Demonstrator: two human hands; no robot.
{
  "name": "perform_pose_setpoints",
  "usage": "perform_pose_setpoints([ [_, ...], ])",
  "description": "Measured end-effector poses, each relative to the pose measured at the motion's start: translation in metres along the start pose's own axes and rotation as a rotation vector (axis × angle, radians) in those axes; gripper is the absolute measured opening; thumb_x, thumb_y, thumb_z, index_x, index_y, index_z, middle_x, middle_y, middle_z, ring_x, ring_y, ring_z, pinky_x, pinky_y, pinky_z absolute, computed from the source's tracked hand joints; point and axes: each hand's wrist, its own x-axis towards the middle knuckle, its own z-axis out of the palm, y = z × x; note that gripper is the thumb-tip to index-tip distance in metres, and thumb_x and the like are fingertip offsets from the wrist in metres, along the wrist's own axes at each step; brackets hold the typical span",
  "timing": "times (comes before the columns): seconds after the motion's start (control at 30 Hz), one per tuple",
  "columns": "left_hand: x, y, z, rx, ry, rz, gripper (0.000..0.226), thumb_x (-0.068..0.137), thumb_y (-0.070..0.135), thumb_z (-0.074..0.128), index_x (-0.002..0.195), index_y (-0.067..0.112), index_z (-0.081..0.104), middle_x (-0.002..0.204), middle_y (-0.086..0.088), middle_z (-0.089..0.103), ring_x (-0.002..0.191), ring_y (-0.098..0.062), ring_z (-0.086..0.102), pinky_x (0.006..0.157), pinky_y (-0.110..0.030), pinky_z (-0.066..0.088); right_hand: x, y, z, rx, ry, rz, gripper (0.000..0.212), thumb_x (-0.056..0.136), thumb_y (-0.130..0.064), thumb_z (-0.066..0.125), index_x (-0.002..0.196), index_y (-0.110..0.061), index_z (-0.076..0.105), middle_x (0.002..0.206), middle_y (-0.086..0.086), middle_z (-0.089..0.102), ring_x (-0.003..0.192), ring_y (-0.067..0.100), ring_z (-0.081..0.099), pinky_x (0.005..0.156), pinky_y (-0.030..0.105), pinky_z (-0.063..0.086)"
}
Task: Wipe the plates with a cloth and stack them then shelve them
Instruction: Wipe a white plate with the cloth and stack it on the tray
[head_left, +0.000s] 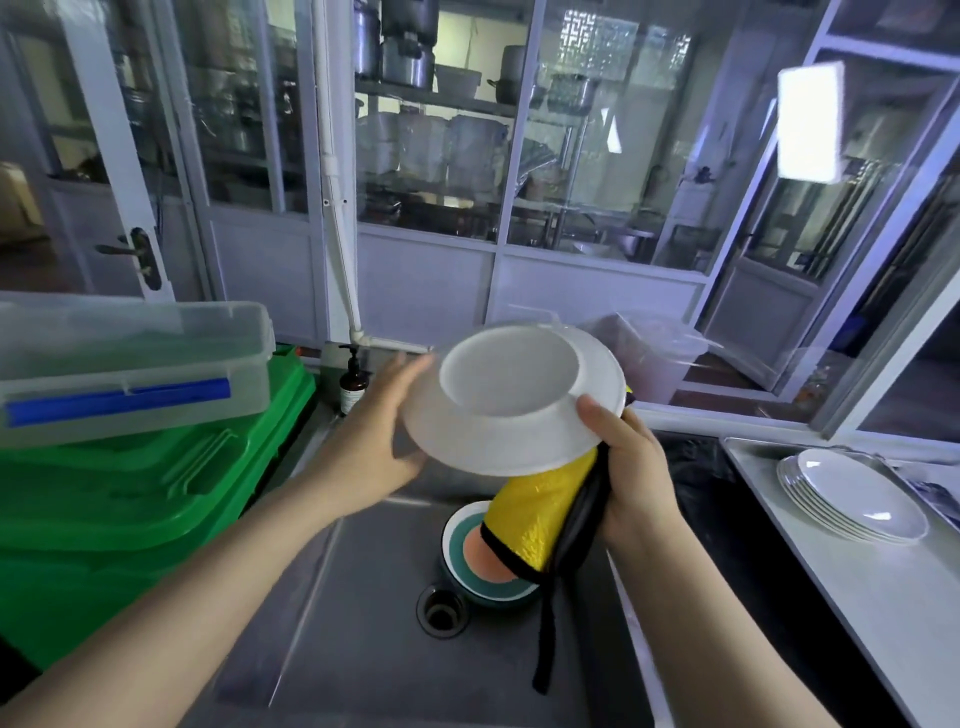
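Note:
A white plate (511, 400) is held upside down above the sink, its underside and foot ring facing me. My left hand (382, 441) supports its left rim with fingers straight along the edge. My right hand (631, 467) grips the plate's right rim together with a yellow cloth with black trim (540, 512), which hangs down under the plate. A stack of white plates (857, 496) lies on the counter at the right. Down in the sink sits a teal, white and orange dish (470, 558), partly hidden by the cloth.
The steel sink (353, 623) has a drain (441, 610) beside the dish. Green crates (156, 499) with a clear lidded box (130, 364) on top stand at the left. A brown pump bottle (353, 384) stands behind the sink. Glass partitions rise behind.

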Motion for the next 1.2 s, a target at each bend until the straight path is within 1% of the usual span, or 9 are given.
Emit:
perform_pose_setpoints([
  [0.1,-0.005,0.004,-0.006,-1.171,0.024,-0.44,0.045,0.084,0.005,0.053,0.126,0.018,0.053,0.112,-0.009,0.07,0.099,-0.023,0.069,0.074,-0.036,0.058,0.003,-0.01,0.003,0.067,-0.064,-0.029,0.052,0.071,-0.017,0.067,0.122,-0.007,0.059,0.107,0.017,0.071,0.088,0.031,0.071,0.064,0.041,0.058],
  [0.2,-0.005,0.014,-0.008,-1.517,-0.094,-0.471,0.048,0.084,0.048,0.05,0.111,0.012,0.066,0.091,-0.012,0.075,0.078,-0.024,0.073,0.06,-0.034,0.06,0.006,-0.013,0.009,0.087,-0.118,-0.011,0.049,0.074,-0.018,0.066,0.122,-0.01,0.059,0.109,0.017,0.07,0.089,0.031,0.071,0.064,0.04,0.057],
  [0.37,0.003,0.029,0.007,-1.479,0.166,-0.432,0.039,0.07,0.023,0.069,0.108,0.015,0.063,0.086,0.0,0.076,0.076,-0.011,0.073,0.051,-0.021,0.055,0.011,-0.009,0.01,-0.031,-0.058,0.06,0.044,0.074,-0.021,0.073,0.115,-0.009,0.063,0.106,0.017,0.071,0.088,0.032,0.071,0.064,0.04,0.058],
  [0.5,-0.001,0.022,0.001,-1.224,0.244,-0.27,0.027,0.07,0.012,0.075,0.095,0.022,0.076,0.095,0.002,0.076,0.086,-0.012,0.072,0.061,-0.024,0.057,0.021,-0.005,0.0,-0.17,0.22,0.081,0.009,0.089,-0.023,0.067,0.096,-0.019,0.07,0.087,0.007,0.075,0.076,0.025,0.072,0.067,0.038,0.056],
  [0.63,-0.011,0.018,-0.004,-0.736,0.27,-0.077,0.026,0.065,0.04,0.073,0.091,0.041,0.076,0.091,0.008,0.076,0.086,-0.008,0.072,0.065,-0.019,0.055,0.033,-0.006,0.007,-0.116,0.288,0.047,0.019,0.094,-0.012,0.055,0.086,-0.025,0.066,0.068,-0.003,0.073,0.058,0.014,0.07,0.055,0.028,0.054],
  [0.77,-0.019,0.018,-0.001,-0.332,0.176,-0.041,0.056,0.067,0.065,0.066,0.087,0.013,0.075,0.082,-0.017,0.073,0.079,-0.036,0.07,0.065,-0.056,0.057,0.042,-0.009,0.03,-0.301,0.245,-0.038,0.034,0.095,-0.004,0.049,0.12,-0.023,0.062,0.096,0.006,0.072,0.084,0.025,0.068,0.08,0.041,0.057],
  [0.83,-0.02,0.018,-0.006,-0.288,0.156,-0.008,0.06,0.069,0.066,0.064,0.087,0.009,0.072,0.082,-0.026,0.07,0.076,-0.043,0.067,0.066,-0.061,0.054,0.045,-0.017,0.039,-0.431,0.268,-0.183,0.043,0.094,-0.003,0.046,0.128,-0.025,0.059,0.099,0.001,0.069,0.086,0.021,0.063,0.082,0.037,0.053],
  [1.0,-0.018,0.031,-0.015,-0.29,0.164,0.011,0.044,0.068,0.055,0.062,0.082,0.016,0.076,0.077,-0.008,0.075,0.075,-0.03,0.071,0.063,-0.054,0.055,0.034,-0.032,0.073,-0.763,0.107,-0.723,0.065,0.082,0.004,0.042,0.122,-0.045,0.057,0.123,-0.022,0.059,0.112,-0.008,0.051,0.1,0.021,0.039],
  [1.2,-0.009,0.042,-0.02,-0.367,0.22,0.017,0.012,0.072,0.036,0.069,0.062,0.03,0.068,0.059,0.01,0.067,0.053,0.0,0.057,0.051,-0.023,0.044,0.001,0.007,0.1,-1.227,-0.124,-1.134,0.064,0.074,0.001,0.042,0.125,-0.032,0.061,0.144,0.003,0.047,0.116,0.026,0.044,0.102,0.025,0.029],
])
